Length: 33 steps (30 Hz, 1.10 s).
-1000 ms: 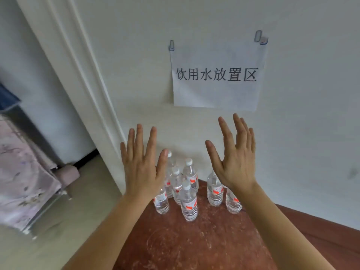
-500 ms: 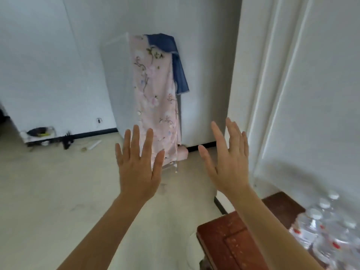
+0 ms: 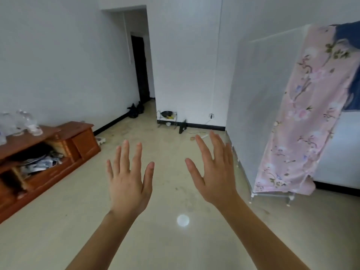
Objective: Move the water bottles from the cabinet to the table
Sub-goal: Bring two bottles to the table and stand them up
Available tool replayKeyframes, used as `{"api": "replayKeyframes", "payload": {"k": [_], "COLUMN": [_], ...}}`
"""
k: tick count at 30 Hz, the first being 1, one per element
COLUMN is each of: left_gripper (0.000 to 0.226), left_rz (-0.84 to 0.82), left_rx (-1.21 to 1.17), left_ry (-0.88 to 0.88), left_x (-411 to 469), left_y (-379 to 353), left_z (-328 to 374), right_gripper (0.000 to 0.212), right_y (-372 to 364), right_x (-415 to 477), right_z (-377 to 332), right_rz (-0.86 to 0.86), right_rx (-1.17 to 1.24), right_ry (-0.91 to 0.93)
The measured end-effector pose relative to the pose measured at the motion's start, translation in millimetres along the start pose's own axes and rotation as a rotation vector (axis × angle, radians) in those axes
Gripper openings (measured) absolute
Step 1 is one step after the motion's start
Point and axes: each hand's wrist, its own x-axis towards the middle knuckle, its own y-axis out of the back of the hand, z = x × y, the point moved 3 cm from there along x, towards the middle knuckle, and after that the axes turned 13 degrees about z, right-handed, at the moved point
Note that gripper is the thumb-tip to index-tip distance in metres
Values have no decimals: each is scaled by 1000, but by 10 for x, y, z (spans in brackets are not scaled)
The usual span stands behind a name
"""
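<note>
Both of your hands are empty and spread wide. The left hand (image 3: 129, 184) has its back to the camera with fingers fanned, and the right hand (image 3: 215, 172) is turned a little inward, also flat and gripping nothing. They hang over bare floor (image 3: 175, 240), with nothing near them to take hold of.

What matters for the next move is direction. The water bottles (image 3: 23, 122) stand at the far left edge of the view, on top of the low wooden cabinet (image 3: 58, 145) — well apart from both hands, and up and to the left of them. They stand upright, long axis vertical, though blurred here, so you cannot count them with confidence. Your left hand is the nearer of the two. I would judge a leftward turn and a step in are needed before either hand can close round a bottle from the side.

To your right stands a white fabric wardrobe (image 3: 259, 106) with a pink floral cloth (image 3: 303, 117) draped over it.

A second ago you faced a wall sign, with bottles grouped on a red-brown worktop just beyond your fingertips. Half a second ago that worktop sat low right. Now it is out of view — your head has swung left across the room, hands holding the same open pose.
</note>
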Motion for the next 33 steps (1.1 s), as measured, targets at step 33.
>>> {"api": "replayKeyframes", "payload": {"k": [33], "left_gripper": [67], "left_rz": [269], "left_rx": [585], "left_ry": [458], "left_x": [2972], "left_y": [-1540], "left_z": [-6349], "right_gripper": [59], "right_y": [-7747], "right_x": [2085], "right_z": [-3657], "right_rz": [-206], "right_rx": [803], "right_ry": [245]}}
